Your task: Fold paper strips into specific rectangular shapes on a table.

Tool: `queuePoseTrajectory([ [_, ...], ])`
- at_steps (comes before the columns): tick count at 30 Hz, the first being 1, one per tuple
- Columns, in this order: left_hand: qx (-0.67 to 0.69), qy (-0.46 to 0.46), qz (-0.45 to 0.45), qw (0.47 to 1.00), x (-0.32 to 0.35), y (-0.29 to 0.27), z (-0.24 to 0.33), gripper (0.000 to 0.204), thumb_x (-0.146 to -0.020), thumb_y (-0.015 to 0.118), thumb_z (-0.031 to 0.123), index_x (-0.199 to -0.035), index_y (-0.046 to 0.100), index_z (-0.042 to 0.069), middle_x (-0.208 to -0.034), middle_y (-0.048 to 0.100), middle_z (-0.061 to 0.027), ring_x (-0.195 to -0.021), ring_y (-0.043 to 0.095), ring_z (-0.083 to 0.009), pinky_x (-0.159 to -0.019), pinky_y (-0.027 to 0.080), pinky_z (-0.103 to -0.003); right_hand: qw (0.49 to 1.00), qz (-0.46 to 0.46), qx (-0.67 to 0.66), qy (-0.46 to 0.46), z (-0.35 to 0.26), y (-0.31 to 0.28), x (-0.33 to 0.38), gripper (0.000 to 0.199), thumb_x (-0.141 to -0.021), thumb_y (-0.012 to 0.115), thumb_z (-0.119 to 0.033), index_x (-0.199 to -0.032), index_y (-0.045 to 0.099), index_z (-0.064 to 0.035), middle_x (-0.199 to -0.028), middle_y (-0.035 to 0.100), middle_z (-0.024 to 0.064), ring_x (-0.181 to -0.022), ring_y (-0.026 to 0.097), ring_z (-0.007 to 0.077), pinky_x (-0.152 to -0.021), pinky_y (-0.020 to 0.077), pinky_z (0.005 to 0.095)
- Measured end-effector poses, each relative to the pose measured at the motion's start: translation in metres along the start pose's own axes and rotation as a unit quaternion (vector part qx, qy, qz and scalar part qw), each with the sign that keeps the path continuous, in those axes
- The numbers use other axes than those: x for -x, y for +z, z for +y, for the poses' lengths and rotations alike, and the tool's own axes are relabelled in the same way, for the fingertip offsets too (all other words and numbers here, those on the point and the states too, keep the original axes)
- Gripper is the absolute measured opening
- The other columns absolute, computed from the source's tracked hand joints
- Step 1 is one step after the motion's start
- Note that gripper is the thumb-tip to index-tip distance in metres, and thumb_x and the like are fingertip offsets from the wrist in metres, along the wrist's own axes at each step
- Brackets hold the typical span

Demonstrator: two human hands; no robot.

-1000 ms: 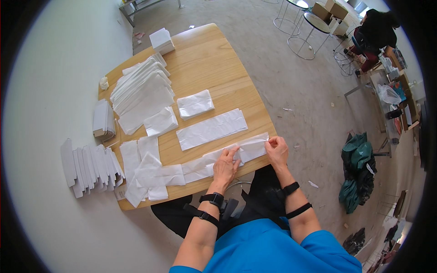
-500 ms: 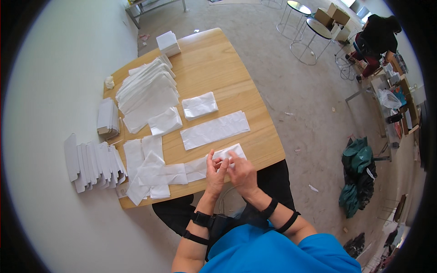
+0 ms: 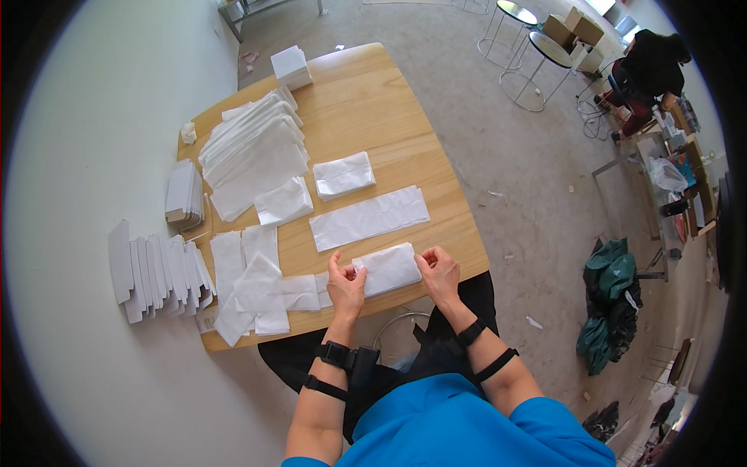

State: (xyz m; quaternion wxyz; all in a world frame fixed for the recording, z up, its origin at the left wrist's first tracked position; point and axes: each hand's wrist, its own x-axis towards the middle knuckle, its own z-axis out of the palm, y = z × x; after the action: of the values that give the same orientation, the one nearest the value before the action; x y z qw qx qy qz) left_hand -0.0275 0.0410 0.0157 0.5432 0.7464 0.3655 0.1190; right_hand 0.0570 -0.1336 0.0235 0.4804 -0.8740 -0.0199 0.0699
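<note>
Near the table's front edge lies a white folded sheet (image 3: 385, 266), thin and slightly creased, on top of other white strips. My left hand (image 3: 346, 288) is at its left end, with thumb and fingers closed on the edge. At the opposite end my right hand (image 3: 440, 274) pinches the right edge between thumb and forefinger. A row of overlapping white sheets (image 3: 261, 292) runs leftward from under my left hand. Just beyond my hands lies a long flat white strip (image 3: 369, 218), and behind it a shorter folded white stack (image 3: 344, 175).
A fanned pile of white sheets (image 3: 257, 152) covers the table's (image 3: 350, 93) far left. White flat cartons (image 3: 159, 272) stand along the wall side, and a white block of cards (image 3: 291, 67) sits at the back. Stools (image 3: 549, 48), dark bags (image 3: 611, 303) and a seated person (image 3: 652, 66) are to the right.
My hands, close together half a second ago, have moved apart. The right hand has gone rightward to the sheet's right end, the left slightly leftward. The folded sheet now shows between them.
</note>
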Motion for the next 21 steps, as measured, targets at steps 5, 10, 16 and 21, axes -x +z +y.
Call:
queuePoseTrajectory([
  [5,-0.024,-0.025,-0.03,0.999,-0.002,-0.003,-0.006,0.069,-0.078,0.071,0.012,-0.135,0.035,-0.002,-0.081,0.065,-0.0061,-0.072,0.06,-0.0115,-0.067,0.05,-0.025,0.999,-0.016,0.046,0.021,0.003,0.012,-0.007,0.021,-0.077,0.07,-0.021,-0.075,0.062,-0.0014,-0.066,0.064,0.0111,-0.063,0.063,0.0242,-0.061,0.0486,0.0361],
  [10,-0.049,-0.007,-0.017,0.999,-0.001,-0.003,-0.003,0.064,-0.075,0.071,0.013,-0.132,0.042,0.003,-0.074,0.063,-0.0055,-0.065,0.058,-0.0146,-0.063,0.049,-0.029,0.997,-0.021,0.062,0.046,0.0,0.015,-0.006,0.019,-0.077,0.069,-0.02,-0.074,0.062,-0.002,-0.069,0.064,0.0135,-0.067,0.064,0.0303,-0.063,0.0486,0.0407],
  [16,-0.052,0.032,-0.013,0.998,-0.002,0.0,0.001,0.06,-0.075,0.071,0.007,-0.13,0.045,0.004,-0.077,0.059,-0.0045,-0.064,0.056,-0.0129,-0.061,0.049,-0.028,0.996,-0.001,0.084,0.023,0.005,0.019,-0.009,0.019,-0.076,0.069,-0.019,-0.074,0.063,-0.0017,-0.064,0.064,0.0125,-0.06,0.063,0.0258,-0.059,0.0492,0.0366],
  [21,-0.039,0.032,-0.011,0.999,-0.004,-0.002,-0.003,0.06,-0.074,0.073,0.005,-0.128,0.047,0.003,-0.076,0.057,-0.004,-0.063,0.054,-0.0122,-0.06,0.048,-0.027,0.996,0.005,0.094,-0.002,0.01,0.022,-0.01,0.019,-0.076,0.069,-0.018,-0.071,0.063,-0.0005,-0.063,0.063,0.0135,-0.059,0.063,0.0269,-0.059,0.0491,0.0366],
])
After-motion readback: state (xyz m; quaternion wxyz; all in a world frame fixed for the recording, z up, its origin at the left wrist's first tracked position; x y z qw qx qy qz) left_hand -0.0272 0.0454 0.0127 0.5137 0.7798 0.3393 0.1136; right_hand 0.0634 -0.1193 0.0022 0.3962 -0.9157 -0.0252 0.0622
